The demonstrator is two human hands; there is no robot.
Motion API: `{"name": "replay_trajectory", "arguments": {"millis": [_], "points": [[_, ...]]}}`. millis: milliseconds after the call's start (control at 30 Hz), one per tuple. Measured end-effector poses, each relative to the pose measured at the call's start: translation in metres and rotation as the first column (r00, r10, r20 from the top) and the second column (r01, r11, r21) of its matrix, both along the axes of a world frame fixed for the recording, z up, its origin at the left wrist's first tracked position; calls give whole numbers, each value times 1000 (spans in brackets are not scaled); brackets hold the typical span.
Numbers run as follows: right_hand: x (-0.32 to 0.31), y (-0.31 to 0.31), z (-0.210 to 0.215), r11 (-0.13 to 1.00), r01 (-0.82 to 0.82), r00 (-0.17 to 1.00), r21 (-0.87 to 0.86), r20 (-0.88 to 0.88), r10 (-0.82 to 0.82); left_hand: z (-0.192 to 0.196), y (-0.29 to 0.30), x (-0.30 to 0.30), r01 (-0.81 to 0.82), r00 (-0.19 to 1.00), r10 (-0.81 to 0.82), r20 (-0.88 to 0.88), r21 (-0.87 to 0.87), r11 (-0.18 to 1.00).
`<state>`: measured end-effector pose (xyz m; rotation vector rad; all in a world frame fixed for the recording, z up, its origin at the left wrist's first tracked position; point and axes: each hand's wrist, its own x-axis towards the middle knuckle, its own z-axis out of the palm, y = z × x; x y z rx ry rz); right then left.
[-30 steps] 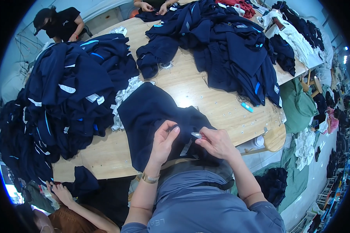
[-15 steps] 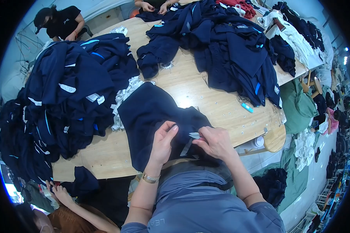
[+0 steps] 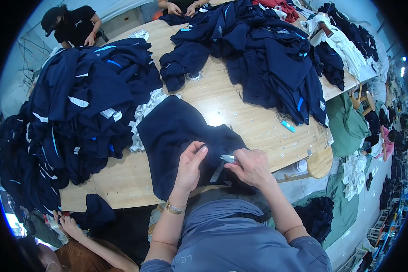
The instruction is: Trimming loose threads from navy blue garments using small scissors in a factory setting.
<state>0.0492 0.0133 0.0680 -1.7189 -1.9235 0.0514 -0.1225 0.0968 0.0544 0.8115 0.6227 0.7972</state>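
Left hand pinches the garment, right hand closed round snips aimed toward nine o'clock; best keep the garment taut.

From here, the left hand pinches navy cloth on the surface; the right hand grips snips, blades pointing left.

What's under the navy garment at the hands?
The wooden table shows beside the navy garment, with white fabric along its upper left edge; whatever lies directly beneath is covered.
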Motion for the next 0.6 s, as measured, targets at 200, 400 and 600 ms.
{"name": "replay_trajectory", "arguments": {"millis": [200, 400, 600], "points": [[-2, 2, 1, 1000, 2, 999, 20, 53, -3, 5, -1, 1, 16, 1000, -16, 11, 7, 1000], [-1, 2, -3, 999, 26, 997, 47, 74, -30, 5, -2, 1, 20, 1000, -20, 19, 16, 1000], [-1, 0, 0, 998, 49, 999, 44, 12, -49, 7, -2, 1, -27, 1000, 27, -1, 2, 1000]]}}
